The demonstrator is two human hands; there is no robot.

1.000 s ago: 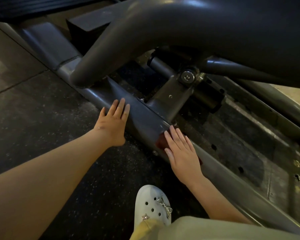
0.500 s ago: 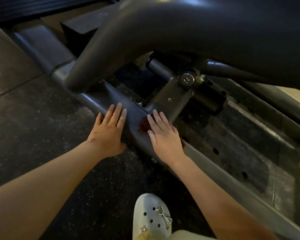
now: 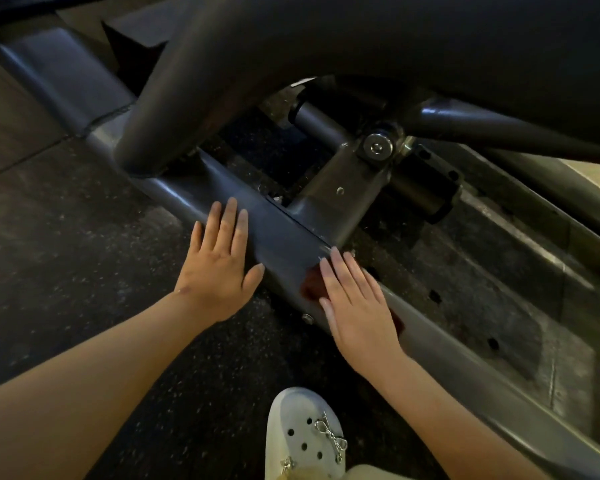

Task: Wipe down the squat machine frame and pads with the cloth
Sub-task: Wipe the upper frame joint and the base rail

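On frame rail (image 3: 284,237): right hand (image 3: 357,306) presses red cloth (image 3: 310,285), left hand (image 3: 219,271) flat.

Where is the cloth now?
Head view, just right of centre: the dark red cloth lies under the right hand on the lower frame rail, the left hand resting on the rail beside it.

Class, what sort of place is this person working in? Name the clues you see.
Probably a gym: a heavy grey steel machine frame with a shiny bolted pivot stands on speckled black rubber flooring, typical of weight rooms.
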